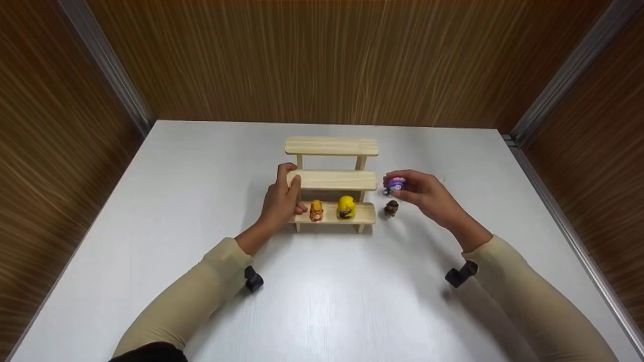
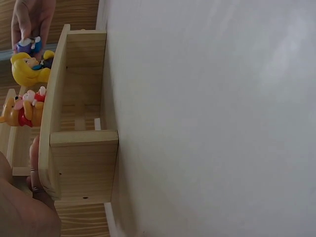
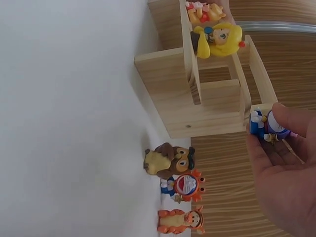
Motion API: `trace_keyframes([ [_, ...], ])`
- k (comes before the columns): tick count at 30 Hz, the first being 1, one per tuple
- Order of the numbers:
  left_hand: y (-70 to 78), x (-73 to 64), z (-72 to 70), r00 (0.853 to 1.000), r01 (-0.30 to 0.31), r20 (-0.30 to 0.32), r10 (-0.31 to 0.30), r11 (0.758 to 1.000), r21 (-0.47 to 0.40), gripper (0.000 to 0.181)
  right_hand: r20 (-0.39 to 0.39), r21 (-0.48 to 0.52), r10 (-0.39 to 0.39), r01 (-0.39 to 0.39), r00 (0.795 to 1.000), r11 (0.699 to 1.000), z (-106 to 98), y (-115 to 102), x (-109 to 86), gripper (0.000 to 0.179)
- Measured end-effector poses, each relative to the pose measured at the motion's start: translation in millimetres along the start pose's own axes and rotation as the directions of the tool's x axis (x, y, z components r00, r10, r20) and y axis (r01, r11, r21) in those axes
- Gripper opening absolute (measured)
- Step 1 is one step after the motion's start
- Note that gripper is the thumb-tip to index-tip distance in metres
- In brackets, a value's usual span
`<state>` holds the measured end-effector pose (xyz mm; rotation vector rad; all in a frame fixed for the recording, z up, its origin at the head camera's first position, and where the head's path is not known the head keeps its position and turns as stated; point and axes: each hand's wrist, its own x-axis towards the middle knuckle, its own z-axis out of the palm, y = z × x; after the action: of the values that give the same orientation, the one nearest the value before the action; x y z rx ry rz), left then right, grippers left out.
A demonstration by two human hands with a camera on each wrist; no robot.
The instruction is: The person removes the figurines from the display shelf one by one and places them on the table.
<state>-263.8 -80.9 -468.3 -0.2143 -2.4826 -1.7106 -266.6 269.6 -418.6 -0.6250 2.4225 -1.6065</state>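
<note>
A three-tier wooden shelf (image 1: 332, 179) stands on the white table. My left hand (image 1: 280, 200) grips its left end at the middle tier, thumb on the tier's edge. To the right of the shelf, my right hand (image 1: 427, 196) pinches a small blue figurine with a purple top (image 3: 270, 125) between thumb and fingers, close to the middle tier's right end. The bottom tier bears an orange bear figurine (image 1: 316, 210) in a red shirt, and beside it a yellow-haired figurine (image 1: 346, 207). An owl figurine (image 3: 169, 160) stands on the table below the right hand.
Beyond the owl, the right wrist view shows a blue figurine with an orange hood (image 3: 183, 186) and an orange tiger figurine (image 3: 180, 221). Wood-grain panels (image 1: 322, 60) enclose the table (image 1: 312, 296) at the back and both sides.
</note>
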Motion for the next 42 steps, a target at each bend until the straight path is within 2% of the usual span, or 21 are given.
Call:
trace_keyframes([
  [8, -0.4, 1.0, -0.7, 1.0, -0.019, -0.01, 0.019, 1.0, 0.013, 0.034, -0.004, 0.016, -0.021, 0.021, 1.0, 1.0, -7.6, 14.0, -5.5, 0.041],
  [13, -1.3, 1.1, -0.8, 1.0, -0.017, -0.012, 0.018, 1.0, 0.019, 0.034, -0.023, -0.025, 0.017, -0.018, 1.0, 1.0, -12.4, 19.0, -10.5, 0.04],
  [24, -0.9, 1.2, -0.4, 1.0, -0.014, -0.01, 0.014, 1.0, 0.014, 0.034, -0.034, -0.04, 0.061, -0.063, 0.998, 0.997, -19.4, 33.7, -18.6, 0.04],
  [32, 0.4, 1.0, 0.4, 1.0, -0.004, -0.006, 0.004, 1.0, 0.002, 0.034, -0.023, 0.014, 0.073, -0.073, 0.997, 0.997, -23.3, 45.3, -20.7, 0.037],
  [42, -0.2, 1.9, 0.5, 1.0, -0.007, -0.014, 0.007, 1.0, 0.008, 0.033, -0.022, -0.018, 0.115, -0.115, 0.993, 0.993, -23.7, 62.0, -21.8, 0.04],
])
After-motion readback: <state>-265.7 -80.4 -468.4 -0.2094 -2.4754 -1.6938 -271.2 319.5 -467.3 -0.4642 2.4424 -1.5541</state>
